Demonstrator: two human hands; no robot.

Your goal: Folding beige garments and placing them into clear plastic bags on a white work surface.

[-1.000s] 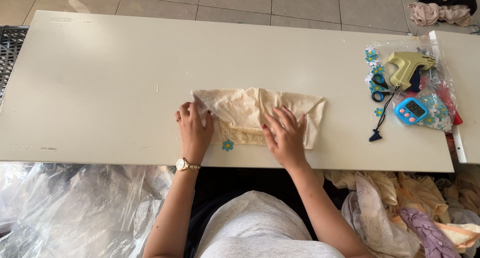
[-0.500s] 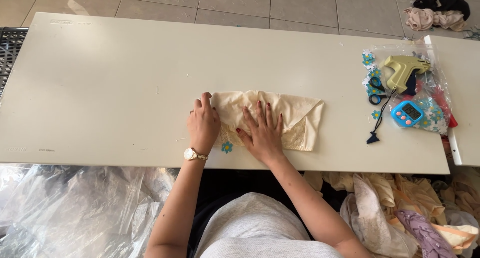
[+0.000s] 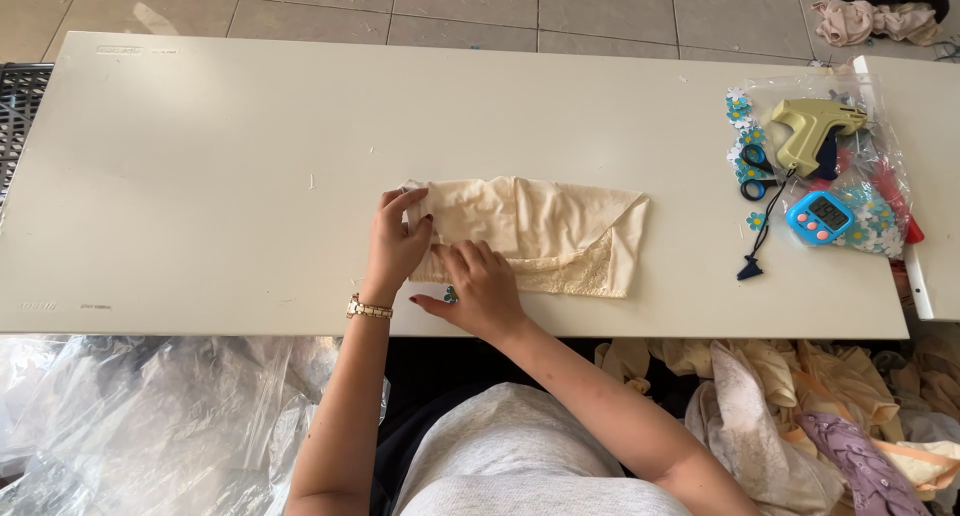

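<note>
Lying folded near the front edge of the bench (image 3: 200, 176), the cream cloth (image 3: 545, 231) is being held at its left end: left hand (image 3: 395, 246) fingers pinching the corner, right hand (image 3: 480, 286) fingers pressing flat, close together.

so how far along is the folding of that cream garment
Done: the cream garment lies on the table folded into a flat band, lace edge along the near side. In hand: the left hand pinches its left end and the right hand presses flat beside it, by a small blue flower tag. Left: the right end looks loosely folded, and more garments sit heaped below the table edge.
</note>
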